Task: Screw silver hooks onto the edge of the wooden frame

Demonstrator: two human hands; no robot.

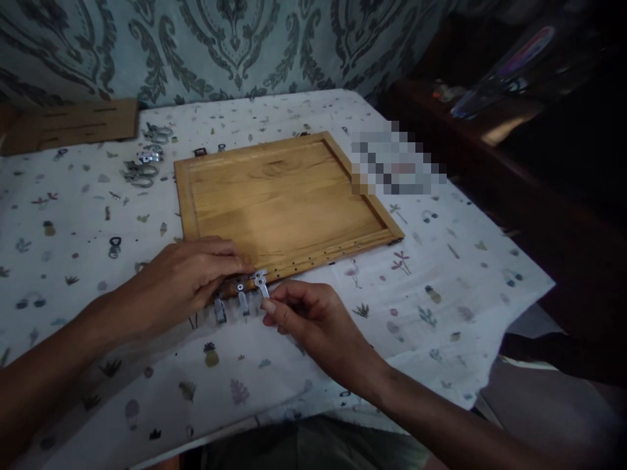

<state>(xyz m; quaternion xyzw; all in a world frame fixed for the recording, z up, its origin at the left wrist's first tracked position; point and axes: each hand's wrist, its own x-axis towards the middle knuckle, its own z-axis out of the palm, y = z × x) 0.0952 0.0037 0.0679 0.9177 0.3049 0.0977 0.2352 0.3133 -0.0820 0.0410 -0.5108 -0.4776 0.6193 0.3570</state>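
Note:
A wooden framed board (279, 196) lies flat on a table covered with a white patterned cloth (441, 287). Along its near edge run a row of small holes and three small metal hooks (241, 297). My left hand (189, 277) rests on the board's near left corner, fingers curled over the edge by the hooks. My right hand (306, 320) pinches the lower end of the rightmost metal hook (261, 283), which sits tilted at the board's edge.
Several loose metal hooks (144, 160) lie in a pile at the back left. A brown cardboard piece (73, 124) lies at the far left. A small dark ring piece (114, 247) sits on the cloth. Dark wooden furniture (514, 196) stands to the right.

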